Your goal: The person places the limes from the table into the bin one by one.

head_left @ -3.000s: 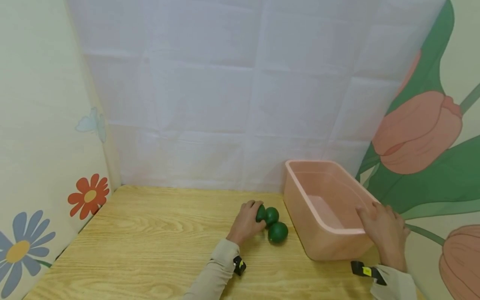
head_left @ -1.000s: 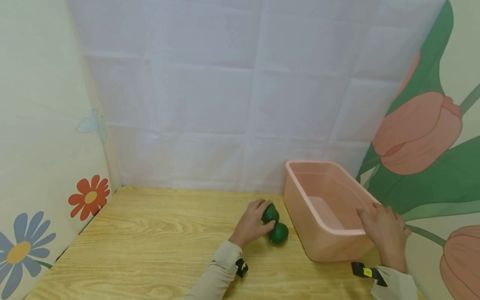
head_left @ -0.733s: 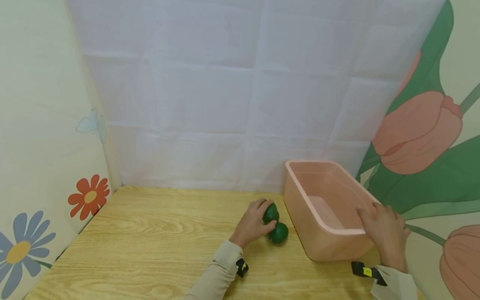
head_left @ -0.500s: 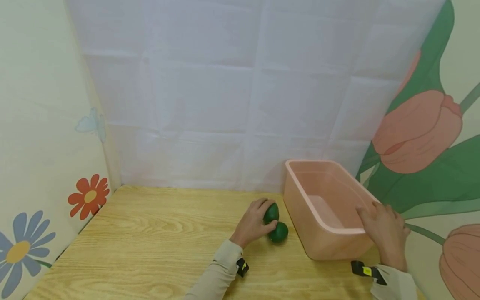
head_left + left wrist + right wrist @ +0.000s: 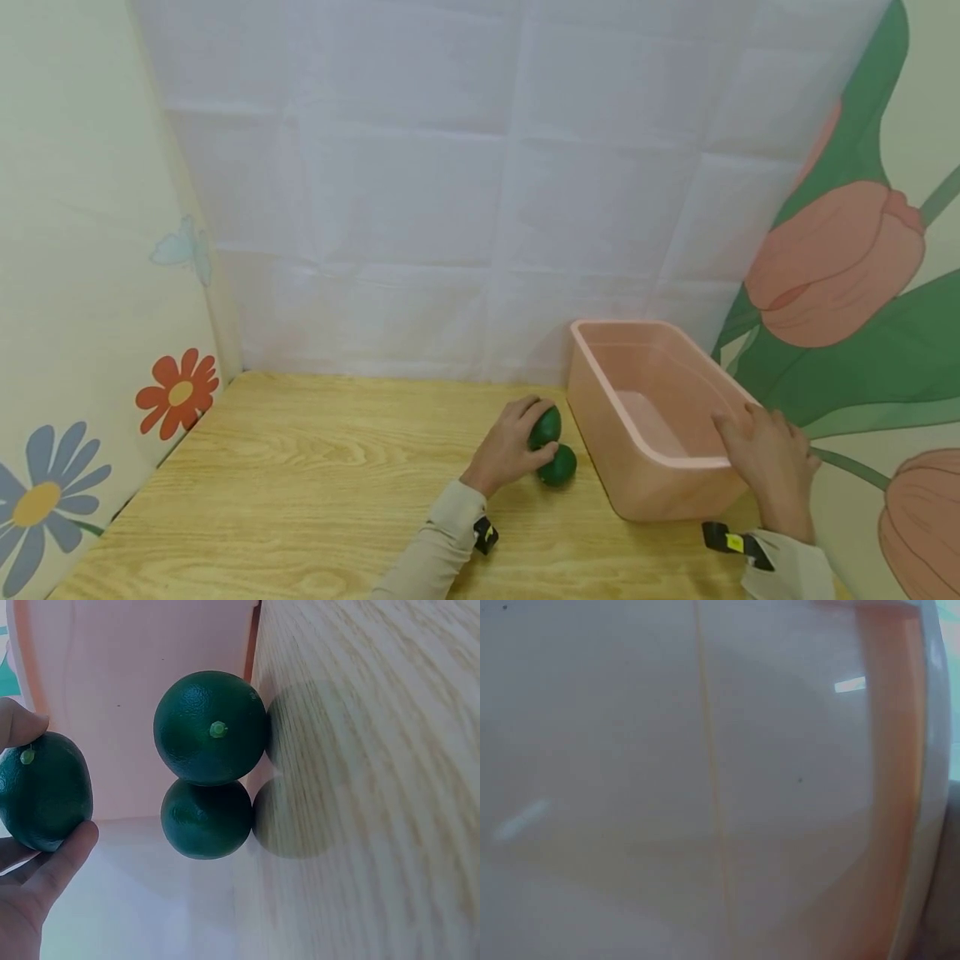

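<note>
My left hand (image 5: 504,450) pinches a dark green citrus fruit (image 5: 547,427) between thumb and fingers. In the left wrist view this held fruit (image 5: 52,796) is off the table, apart from two more green fruits (image 5: 212,729) that rest on the tabletop close together. From the head view, one of those lower fruits (image 5: 558,467) shows beside my thumb; the other is hidden behind the hand and the held fruit. At the right, my right hand (image 5: 772,467) grips the rim of a pink plastic bin (image 5: 615,454) at its near right corner, thumb inside. The right wrist view shows mostly the bin's wall (image 5: 780,750).
The bin stands just right of the fruits, its inside bare where visible. A wood-grain table (image 5: 322,483) runs beneath everything. Behind it hangs a creased white sheet (image 5: 405,200), with flower-printed cloth (image 5: 840,258) at both sides.
Over three seconds my left hand has moved right with the fruit in its fingers, which now covers the far one. In the last second it edged slightly further right. My right hand stays put.
</note>
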### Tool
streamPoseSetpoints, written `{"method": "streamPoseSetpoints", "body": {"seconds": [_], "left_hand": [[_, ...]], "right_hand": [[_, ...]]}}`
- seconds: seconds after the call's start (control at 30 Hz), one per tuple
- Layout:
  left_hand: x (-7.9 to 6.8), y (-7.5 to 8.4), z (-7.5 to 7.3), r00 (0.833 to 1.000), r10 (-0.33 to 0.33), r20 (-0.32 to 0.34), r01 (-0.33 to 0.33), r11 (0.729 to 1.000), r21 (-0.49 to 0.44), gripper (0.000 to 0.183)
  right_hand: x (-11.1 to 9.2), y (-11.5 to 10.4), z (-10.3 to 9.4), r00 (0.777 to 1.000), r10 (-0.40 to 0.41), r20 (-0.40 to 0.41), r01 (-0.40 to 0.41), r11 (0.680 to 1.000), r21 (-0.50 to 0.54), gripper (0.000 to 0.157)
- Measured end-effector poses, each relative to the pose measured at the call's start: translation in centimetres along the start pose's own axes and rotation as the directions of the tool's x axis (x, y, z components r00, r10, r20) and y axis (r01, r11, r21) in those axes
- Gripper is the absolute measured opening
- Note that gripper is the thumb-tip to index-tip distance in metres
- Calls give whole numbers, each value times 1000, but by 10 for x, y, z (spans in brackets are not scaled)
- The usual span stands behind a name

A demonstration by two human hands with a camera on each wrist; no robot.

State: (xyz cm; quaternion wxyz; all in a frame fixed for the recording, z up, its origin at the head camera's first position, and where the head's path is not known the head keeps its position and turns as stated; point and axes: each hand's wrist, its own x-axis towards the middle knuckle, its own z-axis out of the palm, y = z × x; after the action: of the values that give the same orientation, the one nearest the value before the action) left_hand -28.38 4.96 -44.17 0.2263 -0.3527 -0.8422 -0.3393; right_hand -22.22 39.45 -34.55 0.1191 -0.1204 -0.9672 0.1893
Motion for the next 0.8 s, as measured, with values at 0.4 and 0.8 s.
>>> {"method": "streamPoseSetpoints", "body": {"seconds": [0.4, 0.8], "left_hand": [[1, 1, 1, 1000, 31, -7, -31, 999, -16, 56], [2, 3, 2, 998, 61, -18, -62, 998, -20, 57]], "right_hand": [[1, 0, -1, 1000, 11, 9, -11, 1000, 8, 88], [1, 1, 0, 1000, -2, -3, 3, 1000, 2, 86]]}}
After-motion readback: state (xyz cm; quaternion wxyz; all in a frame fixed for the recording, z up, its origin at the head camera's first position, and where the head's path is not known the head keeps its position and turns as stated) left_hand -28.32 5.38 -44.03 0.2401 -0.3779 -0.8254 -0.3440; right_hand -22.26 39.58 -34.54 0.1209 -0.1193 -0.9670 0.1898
